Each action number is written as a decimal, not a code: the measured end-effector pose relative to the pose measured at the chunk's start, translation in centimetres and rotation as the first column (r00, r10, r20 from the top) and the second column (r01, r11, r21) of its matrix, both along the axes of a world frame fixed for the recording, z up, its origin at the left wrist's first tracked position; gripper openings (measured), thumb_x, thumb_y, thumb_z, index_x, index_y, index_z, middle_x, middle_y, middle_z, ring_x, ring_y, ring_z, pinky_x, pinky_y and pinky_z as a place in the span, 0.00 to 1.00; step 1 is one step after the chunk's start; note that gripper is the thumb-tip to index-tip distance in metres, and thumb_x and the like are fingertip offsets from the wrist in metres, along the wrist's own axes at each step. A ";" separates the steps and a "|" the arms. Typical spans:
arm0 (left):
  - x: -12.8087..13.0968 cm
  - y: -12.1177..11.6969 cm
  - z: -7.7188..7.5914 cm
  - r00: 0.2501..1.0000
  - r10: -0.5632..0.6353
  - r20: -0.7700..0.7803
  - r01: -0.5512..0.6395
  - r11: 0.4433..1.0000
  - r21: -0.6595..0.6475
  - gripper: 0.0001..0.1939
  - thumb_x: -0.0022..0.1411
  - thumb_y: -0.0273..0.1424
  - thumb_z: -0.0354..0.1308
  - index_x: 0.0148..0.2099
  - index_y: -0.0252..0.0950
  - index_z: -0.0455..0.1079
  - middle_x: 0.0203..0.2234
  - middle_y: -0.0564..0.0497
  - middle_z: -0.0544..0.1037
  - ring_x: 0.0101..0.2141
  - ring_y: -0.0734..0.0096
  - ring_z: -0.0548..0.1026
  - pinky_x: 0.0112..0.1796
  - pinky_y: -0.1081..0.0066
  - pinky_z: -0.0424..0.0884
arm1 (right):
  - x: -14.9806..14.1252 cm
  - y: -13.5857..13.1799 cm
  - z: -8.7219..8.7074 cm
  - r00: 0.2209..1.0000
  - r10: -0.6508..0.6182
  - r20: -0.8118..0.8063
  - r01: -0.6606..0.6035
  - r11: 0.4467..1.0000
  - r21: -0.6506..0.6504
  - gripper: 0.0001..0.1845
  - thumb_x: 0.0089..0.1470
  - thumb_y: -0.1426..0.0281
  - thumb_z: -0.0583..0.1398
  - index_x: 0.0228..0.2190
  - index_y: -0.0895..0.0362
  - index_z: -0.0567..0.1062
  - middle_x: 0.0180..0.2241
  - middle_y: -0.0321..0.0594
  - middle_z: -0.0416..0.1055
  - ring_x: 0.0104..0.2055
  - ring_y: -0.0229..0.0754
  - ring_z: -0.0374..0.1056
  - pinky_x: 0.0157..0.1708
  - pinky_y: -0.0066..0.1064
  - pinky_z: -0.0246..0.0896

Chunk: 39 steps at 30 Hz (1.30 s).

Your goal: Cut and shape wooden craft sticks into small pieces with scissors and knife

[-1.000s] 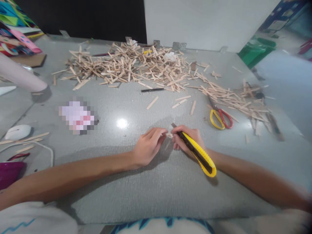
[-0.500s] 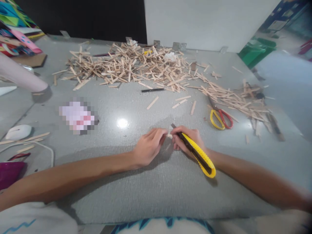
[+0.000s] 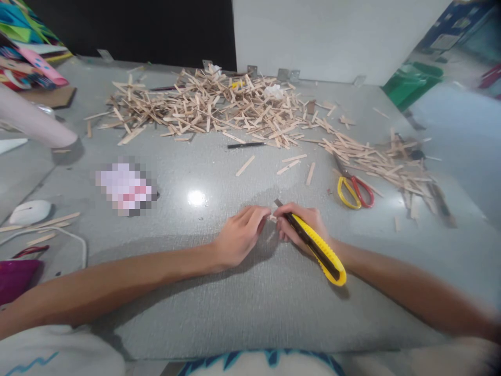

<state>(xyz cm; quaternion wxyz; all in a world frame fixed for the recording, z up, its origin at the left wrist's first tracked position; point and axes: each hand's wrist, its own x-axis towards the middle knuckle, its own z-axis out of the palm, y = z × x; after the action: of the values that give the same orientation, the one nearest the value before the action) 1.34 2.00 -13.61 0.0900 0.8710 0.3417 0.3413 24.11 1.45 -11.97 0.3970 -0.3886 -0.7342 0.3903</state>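
Note:
My right hand (image 3: 301, 224) is wrapped round a yellow and black utility knife (image 3: 318, 246), whose blade tip points up and left. My left hand (image 3: 238, 235) pinches a small pale piece of wood (image 3: 273, 218) right against the knife's blade end. Both hands rest on the grey table (image 3: 235, 308) near its middle. A big heap of wooden sticks (image 3: 203, 107) lies at the far side, and a second spread of wooden sticks (image 3: 376, 156) lies to the right.
Red and yellow scissors (image 3: 354, 189) lie right of my hands. A black pen (image 3: 245, 145) and a few loose sticks (image 3: 289, 166) lie beyond them. A white mouse (image 3: 29, 211) with its cable sits at the left, beside a blurred packet (image 3: 125, 185).
The fingertips of both hands have closed in on the small piece, which shows less than before. The knife has barely shifted.

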 end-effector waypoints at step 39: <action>0.2 0.2 0.5 0.999 -0.028 0.045 0.023 0.995 0.095 0.03 0.79 0.26 0.58 0.48 0.36 0.73 0.39 0.49 0.84 0.39 0.65 0.79 0.41 0.66 0.76 | -0.1 -0.2 0.8 0.981 -0.149 0.121 0.134 0.983 0.128 0.05 0.70 0.70 0.58 0.42 0.51 0.76 0.25 0.30 0.69 0.22 0.35 0.63 0.25 0.27 0.61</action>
<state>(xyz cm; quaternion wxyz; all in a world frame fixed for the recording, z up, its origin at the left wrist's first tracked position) 1.53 2.24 -13.07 0.0608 0.8704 0.3118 0.3761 24.01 1.28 -11.19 0.3977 -0.4401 -0.7510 0.2902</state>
